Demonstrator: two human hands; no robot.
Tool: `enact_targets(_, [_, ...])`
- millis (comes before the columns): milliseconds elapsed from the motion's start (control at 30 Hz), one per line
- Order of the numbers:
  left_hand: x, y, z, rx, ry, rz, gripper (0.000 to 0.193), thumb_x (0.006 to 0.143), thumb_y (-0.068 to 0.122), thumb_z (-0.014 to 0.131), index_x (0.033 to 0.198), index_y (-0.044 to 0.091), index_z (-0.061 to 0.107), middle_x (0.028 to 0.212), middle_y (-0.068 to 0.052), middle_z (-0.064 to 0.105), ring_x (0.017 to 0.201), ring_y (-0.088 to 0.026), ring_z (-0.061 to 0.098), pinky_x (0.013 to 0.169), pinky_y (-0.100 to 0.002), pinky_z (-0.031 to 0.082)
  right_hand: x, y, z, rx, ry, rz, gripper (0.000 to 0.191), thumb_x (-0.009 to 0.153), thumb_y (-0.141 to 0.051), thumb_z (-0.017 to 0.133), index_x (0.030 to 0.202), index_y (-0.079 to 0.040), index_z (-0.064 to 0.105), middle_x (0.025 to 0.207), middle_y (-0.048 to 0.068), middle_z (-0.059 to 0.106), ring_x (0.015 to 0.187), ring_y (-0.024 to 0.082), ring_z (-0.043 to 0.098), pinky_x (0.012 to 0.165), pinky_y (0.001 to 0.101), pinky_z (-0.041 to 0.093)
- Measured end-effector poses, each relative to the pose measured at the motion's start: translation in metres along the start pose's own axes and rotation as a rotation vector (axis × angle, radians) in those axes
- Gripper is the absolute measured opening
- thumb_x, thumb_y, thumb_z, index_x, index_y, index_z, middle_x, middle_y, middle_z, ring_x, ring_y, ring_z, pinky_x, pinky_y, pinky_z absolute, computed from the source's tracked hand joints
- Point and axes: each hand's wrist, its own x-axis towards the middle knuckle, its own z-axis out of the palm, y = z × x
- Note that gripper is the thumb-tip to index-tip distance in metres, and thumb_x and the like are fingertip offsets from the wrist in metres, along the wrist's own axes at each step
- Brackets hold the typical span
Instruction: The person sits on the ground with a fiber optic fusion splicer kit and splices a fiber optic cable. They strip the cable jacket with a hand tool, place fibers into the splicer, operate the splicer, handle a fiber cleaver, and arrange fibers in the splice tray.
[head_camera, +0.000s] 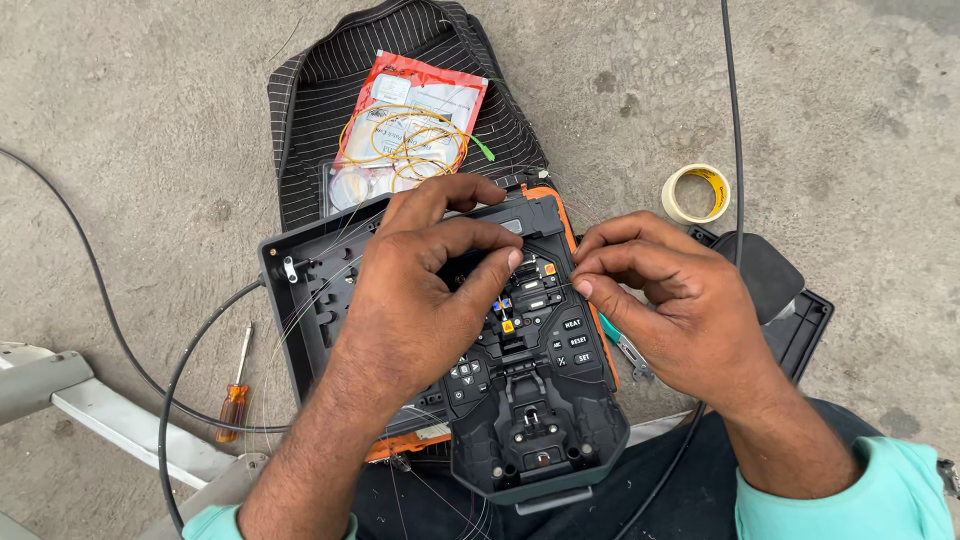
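On bare concrete, the dark splicing machine (535, 400) sits on my lap; my left hand (420, 300) rests on it, fingers curled narrow, while my right hand (665, 300) pinches a thin fibre strand (560, 290) just above its centre.

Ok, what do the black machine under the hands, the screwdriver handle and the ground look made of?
The machine: apparently moulded plastic, matte black with an orange edge and rubbery-looking buttons. The screwdriver handle: translucent amber, glossy, probably hard plastic, on a bright metal shaft. The ground: rough, mottled grey, most likely concrete.
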Motion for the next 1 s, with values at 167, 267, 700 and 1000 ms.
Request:
enact_targets(167, [-0.001,-0.001,0.002,0.036,0.02,0.018,0.014,0.084,0.011,0.08,0.098,0.007,0.079,0.123,-0.008,0.067,0.123,-0.023,0.061,0.103,-0.036,0.051,0.0,-0.002,-0.002,-0.121,-0.003,-0.041,0.013,0.093,-0.002,0.071,0.104,0.004,0.073,0.115,0.009,0.068,0.103,0.013,0.07,0.084,0.0271,0.061])
enact_targets(267, [-0.001,-0.001,0.002,0.037,0.022,0.009,0.013,0.084,0.011,0.08,0.097,0.007,0.079,0.124,-0.007,0.067,0.123,-0.023,0.06,0.103,-0.036,0.05,0.0,-0.003,-0.002,-0.147,-0.012,-0.057,0.013,0.092,-0.002,0.072,0.103,0.004,0.073,0.114,0.009,0.069,0.103,0.013,0.07,0.084,0.0269,0.061])
enact_targets(700, [0.001,0.0,0.003,0.04,0.02,-0.005,0.012,0.083,0.011,0.08,0.095,0.006,0.079,0.124,-0.007,0.067,0.123,-0.023,0.06,0.104,-0.037,0.049,0.004,-0.007,-0.004,-0.217,-0.018,-0.095,0.013,0.091,-0.004,0.073,0.103,0.001,0.073,0.111,0.007,0.071,0.101,0.014,0.072,0.085,0.0264,0.063])
enact_targets(1000, [-0.004,0.006,-0.001,0.135,0.029,0.074,0.013,0.078,0.013,0.082,0.09,0.012,0.08,0.128,-0.005,0.067,0.127,-0.025,0.056,0.111,-0.046,0.035,0.003,-0.011,-0.005,-0.356,-0.009,-0.174,0.012,0.089,-0.006,0.076,0.101,-0.002,0.075,0.108,0.006,0.073,0.096,0.014,0.073,0.08,0.0267,0.059])
